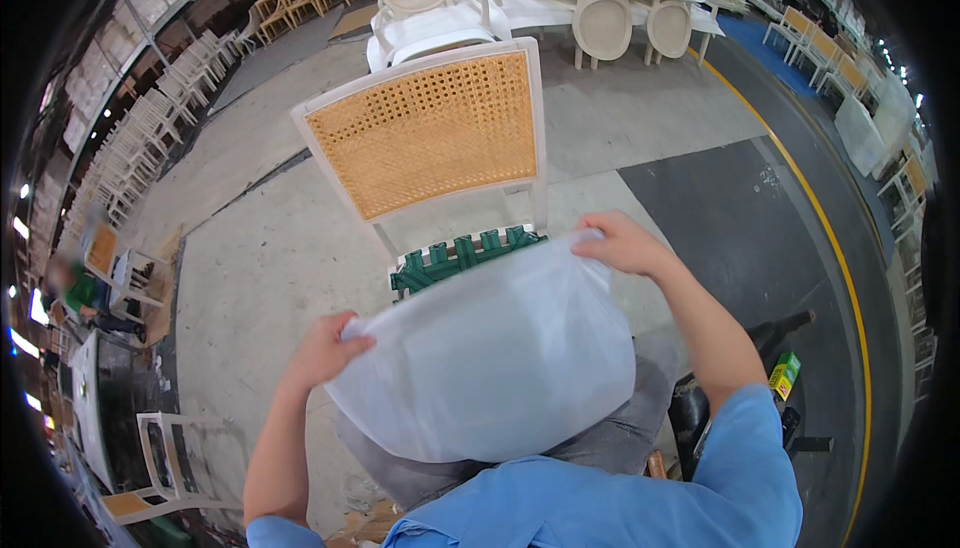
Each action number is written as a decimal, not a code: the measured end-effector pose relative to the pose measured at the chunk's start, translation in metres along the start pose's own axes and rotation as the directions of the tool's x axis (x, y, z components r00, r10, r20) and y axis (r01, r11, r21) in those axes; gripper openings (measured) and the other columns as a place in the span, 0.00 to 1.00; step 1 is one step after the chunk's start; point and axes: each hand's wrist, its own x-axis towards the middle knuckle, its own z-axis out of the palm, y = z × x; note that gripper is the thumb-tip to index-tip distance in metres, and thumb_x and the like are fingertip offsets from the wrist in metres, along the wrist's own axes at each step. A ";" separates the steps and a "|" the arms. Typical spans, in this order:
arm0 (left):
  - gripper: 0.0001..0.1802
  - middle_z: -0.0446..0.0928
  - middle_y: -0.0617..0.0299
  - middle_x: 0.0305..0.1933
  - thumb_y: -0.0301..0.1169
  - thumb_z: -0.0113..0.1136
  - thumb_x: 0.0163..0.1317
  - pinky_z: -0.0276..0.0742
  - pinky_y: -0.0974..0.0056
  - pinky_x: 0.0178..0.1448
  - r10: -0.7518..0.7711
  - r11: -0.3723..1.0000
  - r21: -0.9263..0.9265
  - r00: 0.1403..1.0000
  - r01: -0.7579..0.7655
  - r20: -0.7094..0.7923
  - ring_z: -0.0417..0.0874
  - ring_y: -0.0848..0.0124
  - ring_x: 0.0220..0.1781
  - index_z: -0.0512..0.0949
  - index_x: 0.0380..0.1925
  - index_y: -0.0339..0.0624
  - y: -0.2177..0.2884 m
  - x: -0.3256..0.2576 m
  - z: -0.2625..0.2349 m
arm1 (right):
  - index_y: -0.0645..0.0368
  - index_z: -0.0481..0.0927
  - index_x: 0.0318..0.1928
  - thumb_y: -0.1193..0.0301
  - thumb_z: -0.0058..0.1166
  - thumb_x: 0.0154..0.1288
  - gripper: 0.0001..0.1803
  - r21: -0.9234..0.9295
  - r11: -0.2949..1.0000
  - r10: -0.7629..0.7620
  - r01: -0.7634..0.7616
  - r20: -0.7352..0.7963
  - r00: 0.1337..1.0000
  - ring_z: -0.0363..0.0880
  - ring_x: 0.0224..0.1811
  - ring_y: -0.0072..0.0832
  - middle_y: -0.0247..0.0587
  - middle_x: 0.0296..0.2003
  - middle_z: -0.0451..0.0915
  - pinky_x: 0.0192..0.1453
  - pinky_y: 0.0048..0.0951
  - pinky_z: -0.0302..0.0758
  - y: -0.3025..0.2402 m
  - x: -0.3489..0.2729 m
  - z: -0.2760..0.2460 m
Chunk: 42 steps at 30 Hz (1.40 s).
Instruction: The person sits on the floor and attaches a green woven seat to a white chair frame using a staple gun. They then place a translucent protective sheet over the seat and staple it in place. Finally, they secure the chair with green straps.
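A whitish, translucent sheet (490,358), soft like plastic or thin foam, is stretched between my two hands above my lap. My left hand (335,346) pinches its near-left corner, and my right hand (618,244) grips its far-right corner. Just beyond it stands a chair with a pale frame and a woven cane backrest (430,133). Green webbing straps (465,256) cross the chair's seat frame; the sheet hides the seat's nearer part.
White chairs (425,8) and a table piled with chair parts stand ahead. At left, a person in green (80,288) is beside another chair. A pale chair frame (165,458) lies lower left. Tools and a green-yellow box (785,376) are on the floor at right.
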 end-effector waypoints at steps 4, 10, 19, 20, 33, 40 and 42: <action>0.17 0.83 0.52 0.33 0.35 0.70 0.57 0.78 0.57 0.43 -0.064 0.997 0.044 0.995 0.067 -0.076 0.84 0.64 0.37 0.82 0.40 0.31 -0.037 0.078 0.013 | 0.62 0.84 0.40 0.68 0.66 0.62 0.11 -0.003 0.993 0.114 -0.114 -0.071 0.991 0.78 0.38 0.24 0.36 0.33 0.83 0.45 0.31 0.75 0.053 0.072 0.034; 0.21 0.84 0.42 0.42 0.39 0.70 0.56 0.81 0.49 0.54 -0.080 0.941 0.312 0.983 0.130 -0.166 0.86 0.47 0.47 0.83 0.44 0.34 -0.085 0.157 0.049 | 0.58 0.85 0.40 0.66 0.68 0.59 0.11 -0.119 0.972 0.167 -0.204 -0.263 0.950 0.83 0.42 0.36 0.43 0.37 0.86 0.49 0.38 0.78 0.109 0.128 0.084; 0.38 0.69 0.50 0.72 0.36 0.70 0.60 0.61 0.39 0.75 -0.054 0.960 0.234 0.917 0.157 -0.395 0.66 0.45 0.75 0.68 0.71 0.49 -0.082 0.164 0.147 | 0.53 0.84 0.52 0.62 0.68 0.60 0.21 -0.071 0.951 0.227 -0.300 -0.496 0.838 0.83 0.52 0.41 0.45 0.49 0.85 0.57 0.40 0.79 0.139 0.130 0.110; 0.38 0.69 0.49 0.73 0.37 0.69 0.61 0.58 0.38 0.76 0.097 0.959 0.283 0.918 0.017 -0.385 0.64 0.43 0.76 0.68 0.72 0.50 -0.086 0.148 0.168 | 0.54 0.83 0.55 0.62 0.68 0.61 0.22 -0.023 0.961 0.222 -0.277 -0.538 0.813 0.83 0.51 0.38 0.44 0.49 0.85 0.56 0.39 0.79 0.143 0.121 0.108; 0.36 0.54 0.57 0.84 0.49 0.53 0.71 0.39 0.35 0.83 0.226 0.882 0.444 0.969 -0.160 -0.101 0.49 0.45 0.85 0.62 0.78 0.58 -0.052 0.047 0.288 | 0.60 0.79 0.63 0.60 0.62 0.74 0.24 0.454 0.513 0.734 -0.729 0.209 0.646 0.80 0.52 0.31 0.41 0.53 0.83 0.57 0.39 0.76 0.184 -0.062 0.154; 0.36 0.55 0.58 0.84 0.50 0.52 0.71 0.39 0.35 0.83 0.274 0.878 0.439 0.953 -0.192 -0.131 0.51 0.44 0.84 0.63 0.78 0.58 -0.054 0.060 0.290 | 0.64 0.82 0.59 0.66 0.62 0.73 0.19 0.583 0.518 0.692 -0.626 0.145 0.707 0.80 0.50 0.29 0.40 0.50 0.84 0.55 0.34 0.77 0.191 -0.053 0.159; 0.36 0.55 0.58 0.84 0.50 0.51 0.71 0.39 0.36 0.83 0.282 0.872 0.451 0.948 -0.190 -0.147 0.51 0.44 0.84 0.63 0.78 0.58 -0.055 0.071 0.288 | 0.64 0.81 0.59 0.67 0.62 0.73 0.19 0.628 0.518 0.667 -0.581 0.129 0.734 0.81 0.50 0.29 0.40 0.50 0.84 0.55 0.34 0.77 0.196 -0.041 0.160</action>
